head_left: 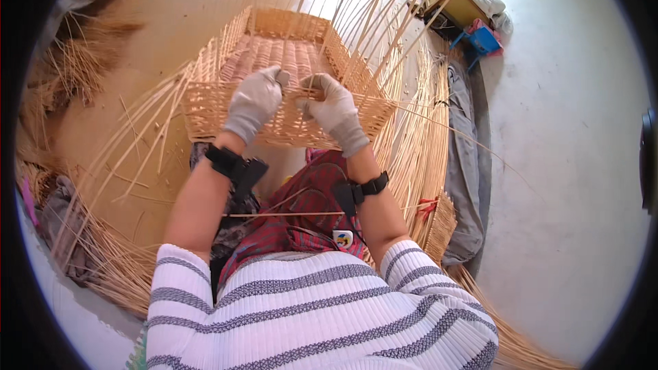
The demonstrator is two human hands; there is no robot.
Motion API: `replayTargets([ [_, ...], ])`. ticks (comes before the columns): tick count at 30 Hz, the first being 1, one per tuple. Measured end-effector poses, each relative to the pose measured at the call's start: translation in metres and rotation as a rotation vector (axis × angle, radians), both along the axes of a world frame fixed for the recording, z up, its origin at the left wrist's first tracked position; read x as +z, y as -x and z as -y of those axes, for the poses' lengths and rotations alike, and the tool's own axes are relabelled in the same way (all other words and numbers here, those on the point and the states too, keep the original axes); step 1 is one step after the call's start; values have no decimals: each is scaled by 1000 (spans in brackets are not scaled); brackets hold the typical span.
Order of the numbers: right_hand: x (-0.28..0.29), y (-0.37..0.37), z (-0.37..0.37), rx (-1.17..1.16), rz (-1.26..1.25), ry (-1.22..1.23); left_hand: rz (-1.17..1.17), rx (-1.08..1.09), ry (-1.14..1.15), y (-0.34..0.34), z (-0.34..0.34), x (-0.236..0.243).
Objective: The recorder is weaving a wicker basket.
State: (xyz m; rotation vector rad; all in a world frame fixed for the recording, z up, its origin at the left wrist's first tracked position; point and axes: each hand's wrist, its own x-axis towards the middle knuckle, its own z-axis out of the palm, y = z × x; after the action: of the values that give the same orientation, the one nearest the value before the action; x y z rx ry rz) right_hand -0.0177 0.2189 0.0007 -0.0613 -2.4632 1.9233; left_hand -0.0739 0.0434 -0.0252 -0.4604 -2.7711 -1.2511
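Observation:
A partly woven wicker basket rests in front of my knees, its long loose stakes fanning up and outward from the far and side walls. Both hands wear pale grey gloves and work along its near rim. My left hand is closed on the rim, fingers curled at the top edge. Just to its right, my right hand pinches a thin wicker strand at the same rim. A long loose strand runs out to the right from near that hand. The fingertips are partly hidden by the curled gloves.
A thick bundle of wicker rods lies along the right beside a grey cloth. More rods lie at lower left. A blue stool and a box of items stand at far right. Across my lap is a thin stick.

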Motion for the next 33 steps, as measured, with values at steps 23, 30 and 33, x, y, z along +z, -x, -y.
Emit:
replayTargets([
  [23,40,48,-5,-297,-458,-342,141,172,365,-11,-22,16],
  [30,-2,-26,-37,-65,-706,-558,87,116,15,-16,-16,16],
  [33,15,4,-1,-72,-34,-977,226,120,50,-15,-19,23],
])
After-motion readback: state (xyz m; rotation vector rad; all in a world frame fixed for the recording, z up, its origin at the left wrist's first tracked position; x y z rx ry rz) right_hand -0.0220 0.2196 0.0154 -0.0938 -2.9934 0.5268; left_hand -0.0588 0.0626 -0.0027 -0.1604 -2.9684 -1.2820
